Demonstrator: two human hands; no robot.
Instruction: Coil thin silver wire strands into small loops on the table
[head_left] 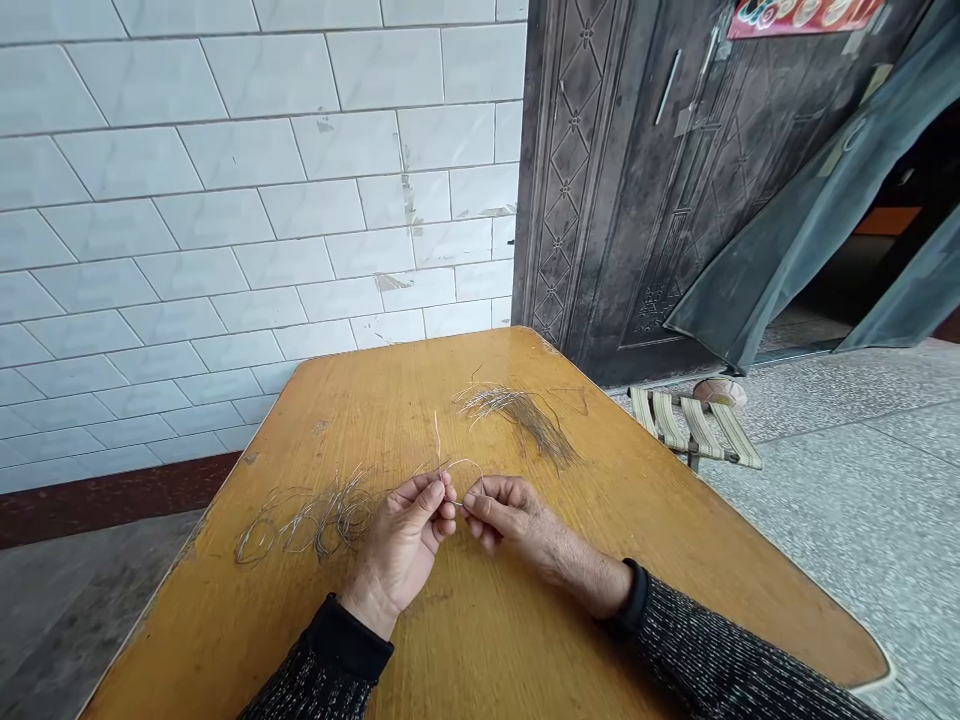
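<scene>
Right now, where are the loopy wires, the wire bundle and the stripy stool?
Loopy wires point(334, 515): head view, middle of the tangle.
Wire bundle point(534, 422): head view, middle of the strands.
Stripy stool point(703, 428): head view, a seat strap.

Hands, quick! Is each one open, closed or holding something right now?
Left hand: closed, pinching thin wire.
Right hand: closed, pinching thin wire too.

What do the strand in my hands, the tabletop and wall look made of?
Strand: probably metal wire, thin, faintly shiny, holding a curve.
Tabletop: wood or wood-look laminate, satin yellow-brown, streaky grain.
Wall: likely glazed ceramic tile, glossy white, with joint lines.
</scene>
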